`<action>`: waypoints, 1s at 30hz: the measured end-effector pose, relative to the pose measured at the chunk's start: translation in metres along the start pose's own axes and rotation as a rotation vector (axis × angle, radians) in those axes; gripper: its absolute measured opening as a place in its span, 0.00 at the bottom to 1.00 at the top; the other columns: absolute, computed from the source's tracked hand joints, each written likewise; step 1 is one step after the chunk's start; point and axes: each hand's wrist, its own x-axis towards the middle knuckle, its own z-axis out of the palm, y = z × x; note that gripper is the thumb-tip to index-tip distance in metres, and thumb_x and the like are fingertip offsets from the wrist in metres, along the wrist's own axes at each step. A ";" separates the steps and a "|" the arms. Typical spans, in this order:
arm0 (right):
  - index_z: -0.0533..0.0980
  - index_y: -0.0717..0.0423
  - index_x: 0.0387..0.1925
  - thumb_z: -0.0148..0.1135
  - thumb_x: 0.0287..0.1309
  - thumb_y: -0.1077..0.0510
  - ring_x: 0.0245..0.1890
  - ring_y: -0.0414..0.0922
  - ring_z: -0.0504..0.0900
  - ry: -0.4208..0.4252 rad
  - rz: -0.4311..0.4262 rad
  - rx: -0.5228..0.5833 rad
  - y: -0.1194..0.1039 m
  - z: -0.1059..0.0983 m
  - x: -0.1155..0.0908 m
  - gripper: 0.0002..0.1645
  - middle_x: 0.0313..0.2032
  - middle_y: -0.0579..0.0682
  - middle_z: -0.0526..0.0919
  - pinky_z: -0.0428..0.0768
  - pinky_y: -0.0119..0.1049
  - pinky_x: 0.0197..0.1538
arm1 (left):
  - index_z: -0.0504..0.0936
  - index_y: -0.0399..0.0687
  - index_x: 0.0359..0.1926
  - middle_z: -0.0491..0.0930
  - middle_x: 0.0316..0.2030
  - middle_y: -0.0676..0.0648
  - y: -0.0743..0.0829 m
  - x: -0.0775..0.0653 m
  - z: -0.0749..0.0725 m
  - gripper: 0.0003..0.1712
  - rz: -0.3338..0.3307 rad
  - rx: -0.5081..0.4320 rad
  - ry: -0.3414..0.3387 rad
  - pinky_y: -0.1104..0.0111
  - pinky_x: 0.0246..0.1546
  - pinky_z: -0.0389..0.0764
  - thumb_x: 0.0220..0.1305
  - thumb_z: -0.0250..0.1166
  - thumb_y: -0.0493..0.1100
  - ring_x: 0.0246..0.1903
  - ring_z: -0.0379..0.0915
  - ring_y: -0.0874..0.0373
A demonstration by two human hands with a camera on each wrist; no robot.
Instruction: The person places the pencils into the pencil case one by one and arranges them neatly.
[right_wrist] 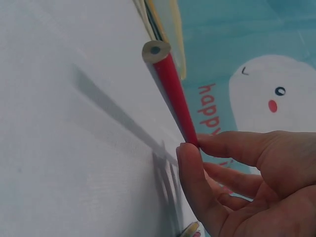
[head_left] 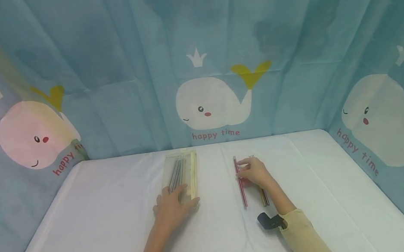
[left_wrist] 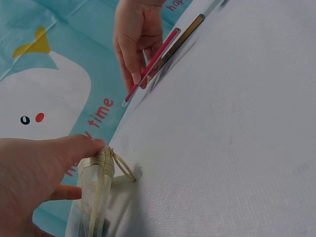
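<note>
A red pencil is pinched between the thumb and fingers of my right hand. In the right wrist view the pencil points its unsharpened end, with a dark core, towards the camera. Close beside the right hand lie a few more pencils, partly hidden by it; one looks yellowish. A translucent mesh pencil case with a pale zipper edge lies on the left, several grey pencils inside it. My left hand grips the near end of the case, its thumb on the zipper edge in the left wrist view.
A white cloth covers the table. Behind and at both sides hangs a blue curtain with whale prints. A dark wrist device sits at each sleeve. A cord loop hangs from the case's zipper end.
</note>
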 end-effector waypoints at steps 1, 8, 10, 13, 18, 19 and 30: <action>0.76 0.69 0.65 0.70 0.64 0.65 0.29 0.43 0.88 0.000 -0.005 0.001 -0.001 0.000 -0.001 0.29 0.40 0.60 0.89 0.87 0.38 0.36 | 0.78 0.48 0.70 0.66 0.69 0.23 0.000 0.000 0.000 0.41 0.000 0.000 0.000 0.29 0.56 0.66 0.63 0.72 0.64 0.66 0.63 0.23; 0.76 0.70 0.64 0.70 0.64 0.67 0.29 0.44 0.88 -0.012 -0.023 0.007 -0.008 0.006 -0.002 0.28 0.40 0.61 0.90 0.87 0.38 0.36 | 0.78 0.47 0.70 0.66 0.69 0.23 -0.001 -0.001 0.001 0.42 0.005 -0.005 0.000 0.29 0.56 0.66 0.62 0.73 0.64 0.65 0.64 0.23; 0.76 0.70 0.64 0.70 0.63 0.67 0.28 0.44 0.88 -0.020 -0.032 0.009 -0.008 0.009 0.000 0.28 0.40 0.61 0.90 0.87 0.38 0.35 | 0.78 0.47 0.70 0.66 0.69 0.23 -0.002 -0.001 0.002 0.42 0.004 -0.010 0.000 0.29 0.57 0.65 0.63 0.73 0.64 0.66 0.64 0.23; 0.77 0.71 0.63 0.70 0.63 0.68 0.28 0.44 0.88 -0.033 -0.035 0.015 -0.010 0.014 0.002 0.28 0.40 0.61 0.89 0.87 0.37 0.35 | 0.78 0.48 0.70 0.66 0.69 0.23 -0.002 -0.001 0.002 0.41 0.004 -0.012 0.000 0.29 0.57 0.65 0.63 0.73 0.64 0.66 0.63 0.23; 0.77 0.69 0.63 0.71 0.63 0.67 0.28 0.45 0.88 -0.046 -0.042 0.003 -0.014 0.022 0.004 0.27 0.39 0.60 0.89 0.87 0.36 0.35 | 0.78 0.48 0.70 0.66 0.69 0.23 -0.002 -0.001 0.002 0.41 0.006 -0.013 0.001 0.28 0.57 0.65 0.63 0.72 0.64 0.66 0.63 0.22; 0.77 0.69 0.63 0.71 0.63 0.67 0.28 0.44 0.88 -0.045 -0.043 -0.004 -0.015 0.024 0.004 0.27 0.39 0.60 0.89 0.87 0.36 0.35 | 0.78 0.48 0.70 0.66 0.69 0.23 -0.002 -0.002 0.001 0.41 0.005 -0.013 0.001 0.28 0.57 0.65 0.63 0.72 0.64 0.66 0.63 0.22; 0.78 0.68 0.62 0.72 0.62 0.66 0.26 0.42 0.86 -0.092 -0.106 -0.022 -0.028 0.044 0.013 0.27 0.38 0.58 0.89 0.85 0.35 0.34 | 0.78 0.48 0.70 0.66 0.69 0.23 0.000 -0.002 -0.001 0.41 0.003 -0.010 0.003 0.29 0.56 0.66 0.63 0.72 0.64 0.66 0.64 0.23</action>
